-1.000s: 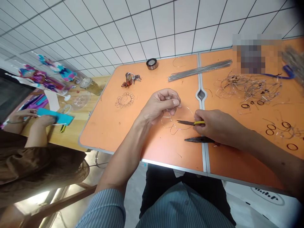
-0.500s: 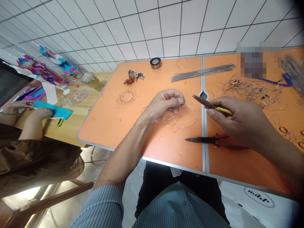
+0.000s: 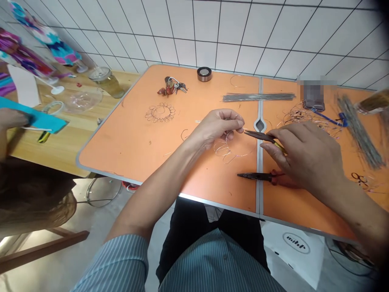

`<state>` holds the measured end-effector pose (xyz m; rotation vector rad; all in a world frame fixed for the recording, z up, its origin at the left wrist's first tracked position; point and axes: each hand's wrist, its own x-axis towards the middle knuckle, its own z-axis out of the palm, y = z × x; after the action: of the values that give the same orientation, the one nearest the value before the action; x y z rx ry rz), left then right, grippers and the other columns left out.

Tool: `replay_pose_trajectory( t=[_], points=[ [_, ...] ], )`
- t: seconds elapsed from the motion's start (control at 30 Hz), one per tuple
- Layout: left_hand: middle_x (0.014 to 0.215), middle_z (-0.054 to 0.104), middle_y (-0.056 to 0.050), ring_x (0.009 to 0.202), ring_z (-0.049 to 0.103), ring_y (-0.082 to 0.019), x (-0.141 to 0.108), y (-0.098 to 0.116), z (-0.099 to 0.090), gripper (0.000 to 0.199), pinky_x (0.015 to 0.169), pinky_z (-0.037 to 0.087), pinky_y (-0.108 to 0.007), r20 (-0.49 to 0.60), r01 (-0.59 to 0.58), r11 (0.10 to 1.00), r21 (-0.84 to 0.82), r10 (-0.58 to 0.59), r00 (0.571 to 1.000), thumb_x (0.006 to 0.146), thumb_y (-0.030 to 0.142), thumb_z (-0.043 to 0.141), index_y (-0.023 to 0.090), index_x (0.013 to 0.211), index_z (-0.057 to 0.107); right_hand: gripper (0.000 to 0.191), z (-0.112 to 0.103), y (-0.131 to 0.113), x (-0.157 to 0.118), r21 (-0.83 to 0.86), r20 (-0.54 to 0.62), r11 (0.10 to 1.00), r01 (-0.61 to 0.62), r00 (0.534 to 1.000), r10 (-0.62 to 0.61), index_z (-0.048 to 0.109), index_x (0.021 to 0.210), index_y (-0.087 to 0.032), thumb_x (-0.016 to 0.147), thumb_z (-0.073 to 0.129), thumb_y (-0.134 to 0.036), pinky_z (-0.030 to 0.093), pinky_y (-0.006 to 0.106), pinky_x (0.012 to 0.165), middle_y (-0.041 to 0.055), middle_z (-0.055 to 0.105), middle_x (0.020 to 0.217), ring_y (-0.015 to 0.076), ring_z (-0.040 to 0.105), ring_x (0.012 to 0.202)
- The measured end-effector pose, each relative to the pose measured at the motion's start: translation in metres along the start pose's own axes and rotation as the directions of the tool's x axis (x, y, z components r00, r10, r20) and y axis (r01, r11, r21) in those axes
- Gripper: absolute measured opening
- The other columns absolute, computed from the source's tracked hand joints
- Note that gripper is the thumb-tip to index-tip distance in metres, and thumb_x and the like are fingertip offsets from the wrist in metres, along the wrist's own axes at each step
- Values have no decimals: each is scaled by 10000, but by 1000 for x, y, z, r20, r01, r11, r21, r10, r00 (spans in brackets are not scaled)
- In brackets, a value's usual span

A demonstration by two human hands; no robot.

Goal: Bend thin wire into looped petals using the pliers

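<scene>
Shaping wire loop (image 3: 237, 155), seemingly | left hand (image 3: 220, 126): fingers pinching it | right hand (image 3: 306, 152): fingers gripping yellow-handled pliers (image 3: 263, 136), tips just beside left fingers | next move probably needs steady aim

Bystander items, back and left

Black tape roll (image 3: 204, 74) lies flat near the back edge of the orange surface (image 3: 130, 138). Key bunch (image 3: 172, 86) with reddish-brown pieces lies to its left, apart from it. Beyond both: white tiled wall (image 3: 182, 24), dark grid lines. Farther right, a dark object (image 3: 313, 97), partly pixelated, identity unclear.

Adjoining wooden surface (image 3: 69, 156), left: jar (image 3: 107, 83) of yellowish liquid; clear plastic piece (image 3: 83, 100) near it, then white ring (image 3: 57, 107). Blue sheet (image 3: 45, 119) enters from the left, yellow-and-black tool (image 3: 44, 137) at its lower edge. Behind, two doll-like figures (image 3: 57, 42), multicoloured. Below the orange surface: white box-like item (image 3: 279, 241), oval mark.
</scene>
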<state>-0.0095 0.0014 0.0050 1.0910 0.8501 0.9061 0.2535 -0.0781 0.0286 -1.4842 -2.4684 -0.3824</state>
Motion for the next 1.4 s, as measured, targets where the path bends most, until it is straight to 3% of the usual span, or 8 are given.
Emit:
replay_pose_trajectory(
  t=[0.2, 0.33, 0.5, 0.67, 0.83, 1.07, 1.23, 1.4],
  points=[
    [774, 774, -20, 532, 583, -58, -2, 4, 3, 124, 536, 429, -216, 9, -31, 999, -24, 31, 999, 885, 156, 844, 156, 802, 752, 461, -7, 0, 10, -182, -36, 976, 115, 992, -124, 875, 1177, -203, 1237, 534, -508, 528, 503, 892, 174, 852, 1089, 373, 716, 1023],
    [767, 767, -21, 535, 584, -61, -2, 5, 2, 128, 537, 429, -220, 14, -40, 999, -32, 40, 999, 884, 163, 854, 155, 798, 759, 432, -14, 0, 13, -166, 7, 979, 117, 993, -117, 880, 1213, -215, 1225, 558, -503, 528, 530, 865, 194, 849, 1124, 401, 737, 1053],
    [758, 768, -22, 544, 595, -67, -2, 7, 2, 109, 550, 433, -222, 11, -31, 999, -21, 31, 999, 865, 164, 861, 157, 800, 774, 510, -21, -2, 15, -217, 82, 966, 143, 988, -128, 864, 1191, -272, 1248, 424, -522, 516, 540, 845, 195, 832, 1102, 402, 723, 1038],
    [760, 779, -29, 531, 587, -60, -2, 7, 1, 124, 544, 424, -222, 30, -29, 999, -16, 30, 999, 869, 179, 862, 150, 789, 772, 503, -23, -1, 19, -246, 66, 957, 154, 988, -141, 855, 1101, -280, 1238, 451, -548, 459, 516, 757, 176, 817, 1003, 387, 705, 960],
    [774, 796, -39, 528, 589, -61, -1, 3, 0, 135, 540, 427, -217, 49, -46, 999, -24, 47, 998, 875, 186, 878, 148, 790, 781, 520, -24, 3, 21, -311, 79, 929, 202, 979, -187, 859, 1139, -275, 1255, 430, -545, 448, 505, 758, 171, 839, 1041, 375, 697, 972],
    [766, 789, -42, 537, 580, -59, -2, 6, 1, 134, 547, 432, -222, 45, -15, 999, -30, 17, 999, 877, 144, 867, 145, 779, 777, 529, -24, 1, 25, -203, 71, 969, 138, 989, -126, 858, 1064, -279, 1243, 456, -572, 398, 494, 748, 162, 819, 994, 360, 681, 933],
    [746, 778, -38, 541, 582, -64, -4, 9, 3, 151, 551, 432, -224, 37, -4, 1000, -22, 5, 999, 893, 134, 870, 144, 773, 777, 599, -25, 2, 27, -262, 145, 947, 187, 978, -153, 832, 1033, -261, 1264, 354, -540, 413, 498, 729, 168, 808, 956, 360, 663, 904],
    [732, 770, -36, 532, 574, -61, -5, 9, 4, 169, 558, 441, -223, 38, -1, 1000, -16, 2, 999, 912, 102, 855, 137, 767, 776, 610, -30, 1, 29, -201, 186, 965, 169, 974, -132, 793, 980, -301, 1265, 310, -538, 396, 501, 732, 160, 790, 936, 367, 683, 928]
  ],
)
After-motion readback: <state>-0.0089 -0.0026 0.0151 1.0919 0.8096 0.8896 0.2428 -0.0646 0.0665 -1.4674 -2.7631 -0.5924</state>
